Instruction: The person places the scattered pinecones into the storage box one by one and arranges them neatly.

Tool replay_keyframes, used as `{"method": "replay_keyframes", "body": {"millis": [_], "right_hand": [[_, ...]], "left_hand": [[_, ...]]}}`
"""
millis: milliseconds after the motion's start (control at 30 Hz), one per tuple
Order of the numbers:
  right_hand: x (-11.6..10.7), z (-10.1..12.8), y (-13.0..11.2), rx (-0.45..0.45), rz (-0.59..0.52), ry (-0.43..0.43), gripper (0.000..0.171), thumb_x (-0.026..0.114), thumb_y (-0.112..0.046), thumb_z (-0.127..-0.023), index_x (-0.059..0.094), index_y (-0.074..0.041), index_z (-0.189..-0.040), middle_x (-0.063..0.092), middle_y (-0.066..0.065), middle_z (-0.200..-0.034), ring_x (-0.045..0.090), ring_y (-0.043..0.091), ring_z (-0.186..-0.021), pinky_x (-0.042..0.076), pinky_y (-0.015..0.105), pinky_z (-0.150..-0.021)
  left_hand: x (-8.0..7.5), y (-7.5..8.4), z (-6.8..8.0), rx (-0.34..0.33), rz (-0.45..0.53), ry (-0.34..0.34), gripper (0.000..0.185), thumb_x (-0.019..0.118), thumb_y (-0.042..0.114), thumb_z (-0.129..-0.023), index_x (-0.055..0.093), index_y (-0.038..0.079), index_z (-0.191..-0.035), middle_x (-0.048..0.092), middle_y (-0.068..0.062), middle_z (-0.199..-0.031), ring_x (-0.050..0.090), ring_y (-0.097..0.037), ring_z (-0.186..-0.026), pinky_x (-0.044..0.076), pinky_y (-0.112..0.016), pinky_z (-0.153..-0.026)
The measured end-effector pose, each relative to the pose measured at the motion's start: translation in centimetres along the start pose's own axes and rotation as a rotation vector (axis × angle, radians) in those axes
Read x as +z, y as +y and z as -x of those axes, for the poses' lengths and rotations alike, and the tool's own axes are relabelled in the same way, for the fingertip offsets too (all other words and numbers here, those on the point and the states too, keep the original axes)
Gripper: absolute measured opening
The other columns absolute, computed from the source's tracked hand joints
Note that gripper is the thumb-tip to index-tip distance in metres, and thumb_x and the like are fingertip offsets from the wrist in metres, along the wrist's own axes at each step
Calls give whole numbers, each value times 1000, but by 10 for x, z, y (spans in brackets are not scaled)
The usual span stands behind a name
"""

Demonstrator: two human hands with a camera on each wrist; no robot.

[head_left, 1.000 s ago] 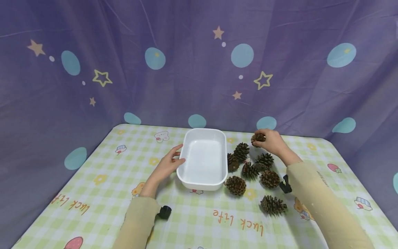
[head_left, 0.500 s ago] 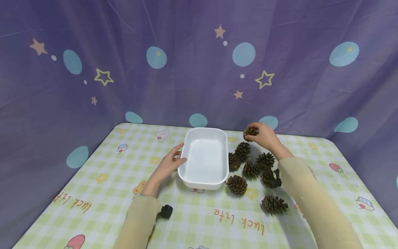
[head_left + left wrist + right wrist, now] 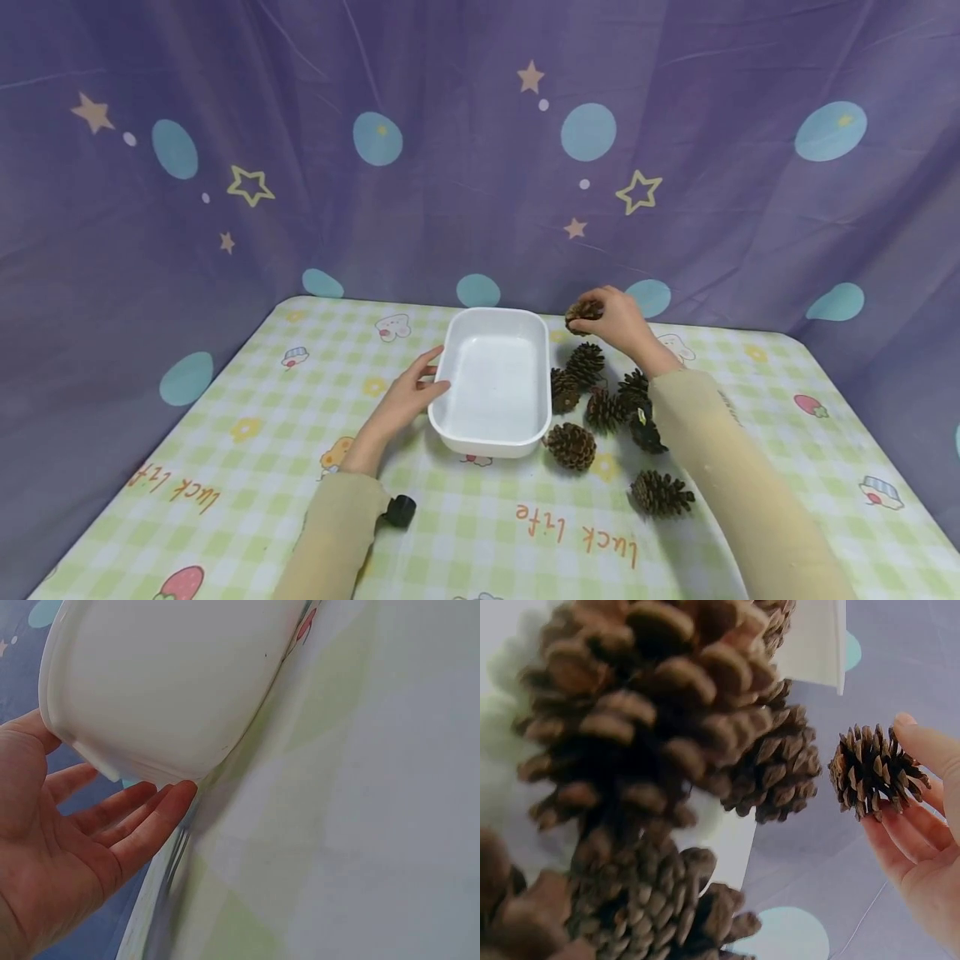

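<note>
A white rectangular container [image 3: 491, 392] with rounded corners and bare insides stands mid-table. My left hand [image 3: 401, 404] holds its left side, thumb over the rim and fingertips against the outer wall [image 3: 165, 682]. My right hand [image 3: 621, 323] pinches a brown pine cone [image 3: 582, 317] between thumb and fingers, near the table's back edge and just right of the container's far corner. In the right wrist view this pine cone [image 3: 874, 772] lies sideways on the fingertips, with its scales spread.
Several more pine cones lie right of the container, among them one near its front corner [image 3: 572, 447] and one further front [image 3: 662, 493]. My right forearm partly covers the group. A checked cloth [image 3: 262, 500] covers the table; a purple curtain [image 3: 465, 208] hangs behind.
My right hand has moved left and slightly back with the pine cone, toward the container. My left hand and the container have stayed in place.
</note>
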State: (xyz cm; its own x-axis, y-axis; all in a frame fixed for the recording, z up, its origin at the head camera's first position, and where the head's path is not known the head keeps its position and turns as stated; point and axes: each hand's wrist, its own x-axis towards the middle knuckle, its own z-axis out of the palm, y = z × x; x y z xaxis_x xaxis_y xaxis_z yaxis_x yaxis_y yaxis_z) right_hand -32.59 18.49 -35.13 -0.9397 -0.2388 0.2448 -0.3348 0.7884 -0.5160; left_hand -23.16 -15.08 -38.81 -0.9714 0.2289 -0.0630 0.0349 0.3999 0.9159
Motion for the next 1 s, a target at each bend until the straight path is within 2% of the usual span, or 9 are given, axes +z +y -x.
{"method": "replay_keyframes", "body": {"millis": [100,667,800,1000], "right_hand": [[2,-3,-6,-7,-3,4,49,72,-32,-77,59,-5,-115,54,17,-115,50,34,-105,44,49,-89],[19,-17,-44,-7,-78,-24,44,71,-34,-78,59,-10,-114,56,9,-109,55,25,-96,49,40,-81],[23,-20,-53,-24,-76,-36,44,70,-34,-79,60,-11,-114,57,9,-109,57,24,-95,50,39,-79],[33,-24,-60,-50,-58,-43,45,70,-35,-78,60,-10,-115,59,9,-112,57,24,-95,51,38,-80]], "left_hand": [[-1,0,0,-2,-8,5,63,56,23,-90,24,18,-145,44,-18,-133,56,-28,-103,54,-32,-78],[0,2,2,-12,-28,24,62,55,23,-91,25,18,-145,45,-17,-133,57,-28,-103,54,-31,-78],[0,-9,-5,-4,-4,18,64,57,24,-89,25,19,-144,45,-18,-133,57,-28,-102,54,-32,-77],[3,-31,-16,6,-12,41,62,58,30,-88,27,28,-143,48,-13,-130,58,-23,-100,54,-32,-76]]}}
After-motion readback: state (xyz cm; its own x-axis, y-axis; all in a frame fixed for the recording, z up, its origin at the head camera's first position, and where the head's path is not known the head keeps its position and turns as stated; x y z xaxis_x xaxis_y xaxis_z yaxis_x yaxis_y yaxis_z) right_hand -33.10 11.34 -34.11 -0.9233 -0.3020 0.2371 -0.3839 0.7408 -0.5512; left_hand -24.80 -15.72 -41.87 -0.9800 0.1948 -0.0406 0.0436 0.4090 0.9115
